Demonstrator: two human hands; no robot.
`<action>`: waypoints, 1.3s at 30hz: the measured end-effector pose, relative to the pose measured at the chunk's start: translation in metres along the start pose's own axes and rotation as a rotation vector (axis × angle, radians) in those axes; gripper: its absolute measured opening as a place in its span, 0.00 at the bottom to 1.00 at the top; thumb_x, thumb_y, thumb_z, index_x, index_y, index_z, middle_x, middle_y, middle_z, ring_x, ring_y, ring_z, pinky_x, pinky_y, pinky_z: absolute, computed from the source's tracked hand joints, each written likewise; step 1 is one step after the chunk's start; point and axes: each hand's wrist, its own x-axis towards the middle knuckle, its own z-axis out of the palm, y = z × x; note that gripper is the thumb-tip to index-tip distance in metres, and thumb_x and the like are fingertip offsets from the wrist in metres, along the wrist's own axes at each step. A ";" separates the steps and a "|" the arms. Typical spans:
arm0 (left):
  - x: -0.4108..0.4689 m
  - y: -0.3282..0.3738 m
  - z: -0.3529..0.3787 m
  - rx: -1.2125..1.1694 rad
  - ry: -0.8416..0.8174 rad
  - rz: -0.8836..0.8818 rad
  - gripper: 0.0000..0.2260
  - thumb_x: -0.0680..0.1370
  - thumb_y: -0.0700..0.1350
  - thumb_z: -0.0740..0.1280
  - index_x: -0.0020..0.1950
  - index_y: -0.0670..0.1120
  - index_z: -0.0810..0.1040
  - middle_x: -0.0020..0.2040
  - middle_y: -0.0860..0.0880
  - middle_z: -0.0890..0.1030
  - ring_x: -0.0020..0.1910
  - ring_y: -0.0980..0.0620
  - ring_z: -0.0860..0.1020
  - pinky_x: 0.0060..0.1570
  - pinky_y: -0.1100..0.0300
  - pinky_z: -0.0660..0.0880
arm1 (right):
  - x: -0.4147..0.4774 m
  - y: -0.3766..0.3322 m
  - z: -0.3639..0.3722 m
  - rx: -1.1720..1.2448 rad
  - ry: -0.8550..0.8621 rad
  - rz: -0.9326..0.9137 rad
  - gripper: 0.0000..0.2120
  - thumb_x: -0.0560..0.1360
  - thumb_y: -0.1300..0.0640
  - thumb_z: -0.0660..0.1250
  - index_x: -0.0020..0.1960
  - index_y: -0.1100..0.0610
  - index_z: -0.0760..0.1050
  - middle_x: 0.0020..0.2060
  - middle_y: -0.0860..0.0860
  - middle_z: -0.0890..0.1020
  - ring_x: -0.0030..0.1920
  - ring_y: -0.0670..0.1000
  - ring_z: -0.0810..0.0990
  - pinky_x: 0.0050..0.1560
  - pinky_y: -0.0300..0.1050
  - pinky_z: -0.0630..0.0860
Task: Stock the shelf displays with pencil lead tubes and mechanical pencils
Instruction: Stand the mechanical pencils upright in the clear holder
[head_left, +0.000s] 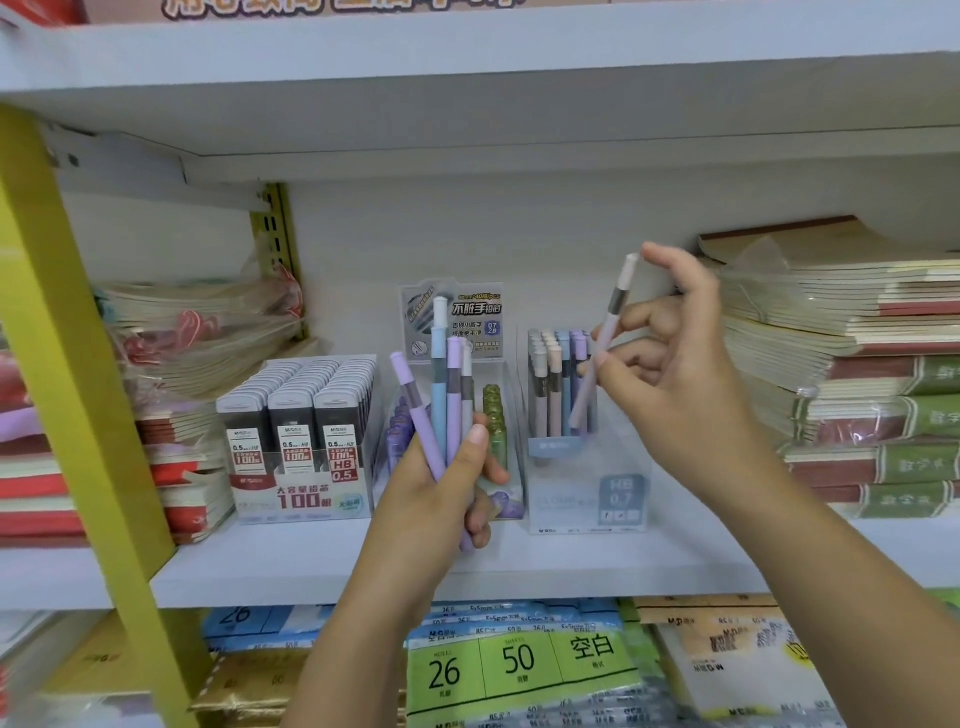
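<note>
My left hand (447, 483) grips a bunch of pastel lead tubes (441, 395), purple, blue and grey, standing upright in front of the middle display. My right hand (670, 374) pinches a single pale pink lead tube (605, 338) tilted, its lower end over the clear display box (587, 467) marked HB 0.7, which holds several pastel tubes (556, 384). Behind my left hand stands a clear display (452, 317) with purple and green lead cases. At the left a display box (301, 436) carries rows of black 0.5 HB lead cases.
Wrapped notebook stacks (202, 332) fill the shelf's left side and taller stacks (852, 364) its right. A yellow upright post (78, 338) crosses the left. The white shelf board (322, 566) has bare room in front. Paper packs (519, 670) lie on the shelf below.
</note>
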 end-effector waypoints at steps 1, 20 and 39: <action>0.000 -0.001 -0.001 0.002 -0.008 -0.006 0.14 0.72 0.59 0.67 0.53 0.54 0.80 0.37 0.49 0.79 0.25 0.53 0.67 0.26 0.63 0.69 | 0.000 0.003 0.003 -0.035 -0.019 -0.002 0.37 0.75 0.66 0.68 0.67 0.31 0.57 0.45 0.44 0.76 0.38 0.47 0.82 0.41 0.38 0.79; -0.003 -0.002 -0.001 0.014 -0.001 -0.072 0.13 0.72 0.57 0.70 0.53 0.55 0.84 0.37 0.49 0.80 0.27 0.53 0.70 0.27 0.61 0.69 | -0.001 0.018 0.012 -0.235 -0.163 0.037 0.29 0.72 0.62 0.70 0.59 0.34 0.62 0.41 0.40 0.78 0.35 0.44 0.81 0.37 0.40 0.77; -0.011 0.012 0.008 -0.070 -0.086 -0.089 0.12 0.72 0.53 0.70 0.53 0.52 0.85 0.38 0.48 0.79 0.30 0.53 0.72 0.29 0.62 0.72 | -0.005 -0.007 0.013 -0.336 -0.045 -0.006 0.10 0.76 0.53 0.66 0.56 0.49 0.80 0.43 0.40 0.79 0.43 0.38 0.74 0.45 0.26 0.67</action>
